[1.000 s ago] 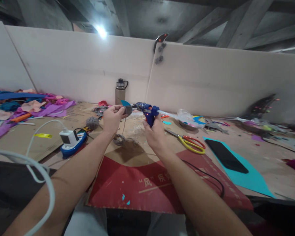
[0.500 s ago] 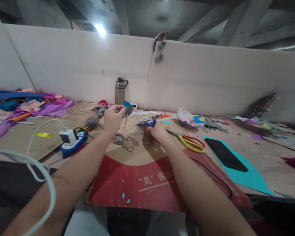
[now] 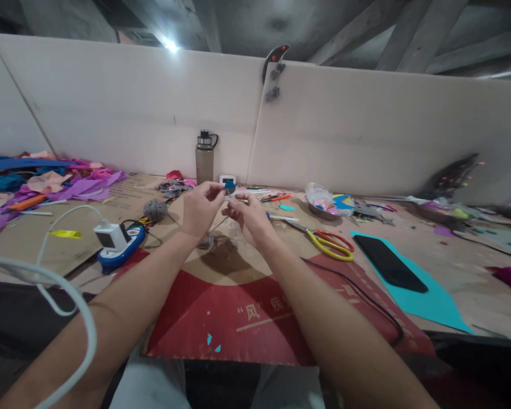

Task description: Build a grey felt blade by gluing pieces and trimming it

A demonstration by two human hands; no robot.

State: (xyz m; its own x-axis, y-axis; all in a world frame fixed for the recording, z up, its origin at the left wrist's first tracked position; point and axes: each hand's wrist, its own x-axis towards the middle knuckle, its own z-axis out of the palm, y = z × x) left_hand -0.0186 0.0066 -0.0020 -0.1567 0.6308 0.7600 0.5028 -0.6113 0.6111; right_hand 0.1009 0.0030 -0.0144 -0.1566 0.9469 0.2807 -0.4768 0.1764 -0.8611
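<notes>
Between the fingertips of my left hand (image 3: pixel 201 210) is a small blue piece (image 3: pixel 229 185), mostly covered by the fingers. My right hand (image 3: pixel 252 218) is up close beside it, thumb and forefinger pinched on a strand of grey yarn. The loose yarn (image 3: pixel 206 243) trails down to the cardboard below both hands, partly in shadow. Its grey ball (image 3: pixel 155 210) lies to the left of my left hand. Behind my right hand, a glue gun is nearly all hidden.
Scissors (image 3: pixel 331 245) with red and yellow handles lie right of my hands. Further right, a black phone (image 3: pixel 389 264) rests on turquoise sheet. A blue power strip (image 3: pixel 121 253) with a white charger sits left. At the back stand a bottle (image 3: pixel 204 165) and a bowl of scraps (image 3: pixel 323 212).
My right hand has let go of the blue glue gun and moved left and up to the blue piece. My left hand has shifted slightly right, still gripping that piece.
</notes>
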